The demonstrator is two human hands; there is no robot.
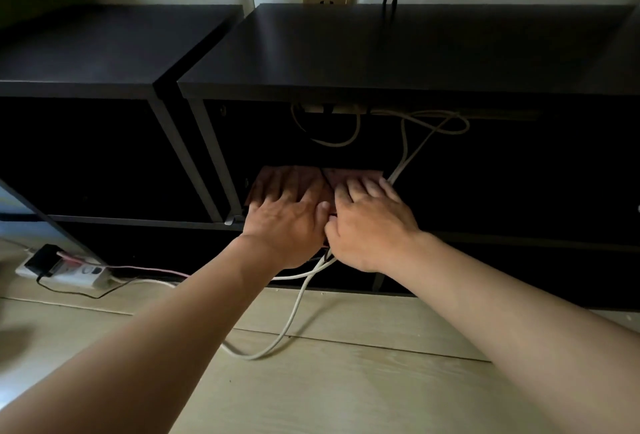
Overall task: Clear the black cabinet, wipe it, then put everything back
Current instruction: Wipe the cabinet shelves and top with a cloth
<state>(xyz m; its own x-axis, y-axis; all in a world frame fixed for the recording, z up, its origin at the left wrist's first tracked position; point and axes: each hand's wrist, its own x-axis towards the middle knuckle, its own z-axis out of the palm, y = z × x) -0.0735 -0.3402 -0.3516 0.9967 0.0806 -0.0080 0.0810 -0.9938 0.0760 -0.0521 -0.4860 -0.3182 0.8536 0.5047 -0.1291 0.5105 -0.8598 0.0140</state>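
While the left hand (287,215) and right hand (372,226) press open, straight fingers (367,188) on the pink cloth (349,174) inside the black cabinet (381,49), it seems soft and light, best held flat from above.

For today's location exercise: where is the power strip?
Head view, left: the power strip lies on the floor beside the black cabinet, left of the left hand.
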